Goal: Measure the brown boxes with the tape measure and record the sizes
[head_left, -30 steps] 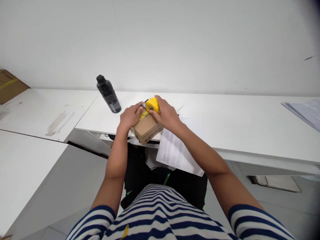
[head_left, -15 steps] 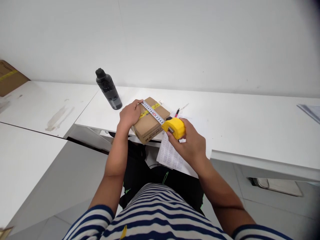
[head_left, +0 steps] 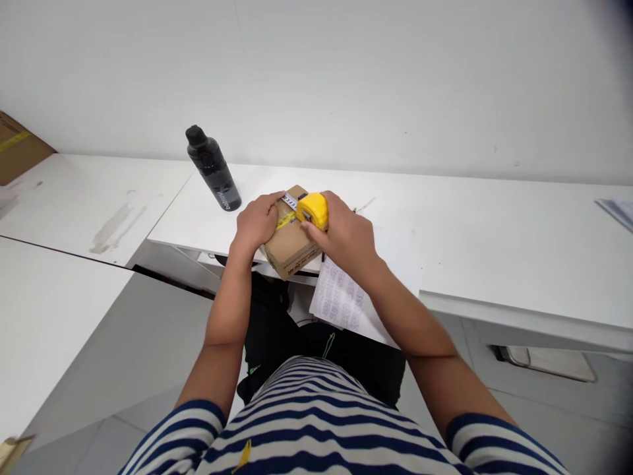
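Observation:
A small cardboard box (head_left: 291,249) with yellow printed tape lies at the edge of the white table (head_left: 489,244). My left hand (head_left: 257,223) is closed around its left side, fingertips at the far corner by the blade's end. My right hand (head_left: 346,231) grips a yellow tape measure (head_left: 312,210) over the top of the box. A short stretch of the numbered metal blade (head_left: 290,200) shows between the two hands, lying across the box top. My fingers hide the blade's hooked tip.
A dark water bottle (head_left: 215,169) stands left of the box. Written sheets of paper (head_left: 341,300) lie partly over the table's front edge, under my right forearm. Another cardboard box (head_left: 22,148) sits at the far left, and more papers (head_left: 618,212) at the right.
My right hand has moved up and left with the tape measure, toward my left hand. Much less of the blade is out. My left hand stays on the box.

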